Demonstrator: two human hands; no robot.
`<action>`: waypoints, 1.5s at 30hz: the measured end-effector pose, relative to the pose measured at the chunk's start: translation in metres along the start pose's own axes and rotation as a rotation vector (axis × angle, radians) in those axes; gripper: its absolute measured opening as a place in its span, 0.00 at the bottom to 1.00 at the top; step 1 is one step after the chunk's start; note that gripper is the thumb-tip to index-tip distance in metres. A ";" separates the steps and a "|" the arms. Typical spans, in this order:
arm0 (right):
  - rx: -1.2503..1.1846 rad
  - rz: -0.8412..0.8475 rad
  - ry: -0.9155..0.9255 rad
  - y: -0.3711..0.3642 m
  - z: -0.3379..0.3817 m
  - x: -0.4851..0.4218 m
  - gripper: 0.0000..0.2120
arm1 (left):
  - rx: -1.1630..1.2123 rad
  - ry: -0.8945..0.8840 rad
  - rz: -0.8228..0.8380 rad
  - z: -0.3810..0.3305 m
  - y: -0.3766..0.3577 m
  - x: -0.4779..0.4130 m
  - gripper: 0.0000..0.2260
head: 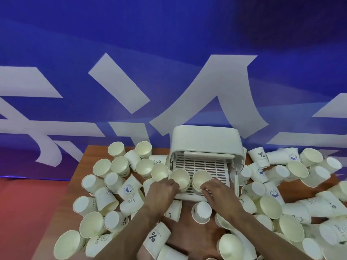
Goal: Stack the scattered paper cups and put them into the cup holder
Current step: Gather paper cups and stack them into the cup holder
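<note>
A white cup holder [205, 141] with a raised lid and a slotted tray stands at the back middle of the wooden table. Two short stacks of paper cups lie on the tray, mouths up toward me. My left hand [163, 191] grips the left stack [180, 177] at its lower side. My right hand [216, 190] grips the right stack [201, 178] in the same way. Several loose white paper cups [129, 190] lie scattered on both sides of the holder and in front of it.
The wooden table [88, 158] is crowded with cups left, right and near me; a bare patch [202, 235] shows between my forearms. A blue banner with white shapes [169, 72] hangs behind the table. Red floor [28, 212] lies to the left.
</note>
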State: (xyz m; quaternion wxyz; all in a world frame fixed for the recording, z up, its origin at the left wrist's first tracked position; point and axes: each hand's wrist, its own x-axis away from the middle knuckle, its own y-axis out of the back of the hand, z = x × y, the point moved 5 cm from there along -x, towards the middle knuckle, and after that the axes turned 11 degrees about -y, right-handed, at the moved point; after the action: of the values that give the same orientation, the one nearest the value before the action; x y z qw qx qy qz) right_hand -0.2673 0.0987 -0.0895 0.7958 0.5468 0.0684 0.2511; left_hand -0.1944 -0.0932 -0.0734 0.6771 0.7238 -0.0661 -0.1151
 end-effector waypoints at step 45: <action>0.171 -0.188 -0.483 0.187 -0.234 0.204 0.21 | 0.107 -0.491 -0.147 -0.281 0.100 -0.171 0.09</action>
State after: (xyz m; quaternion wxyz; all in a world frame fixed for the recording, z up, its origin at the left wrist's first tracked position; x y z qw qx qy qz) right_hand -0.2414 0.4426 0.0211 0.7598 0.6473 -0.0520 0.0315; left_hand -0.2814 0.2132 0.0556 0.5913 0.7118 -0.1820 -0.3325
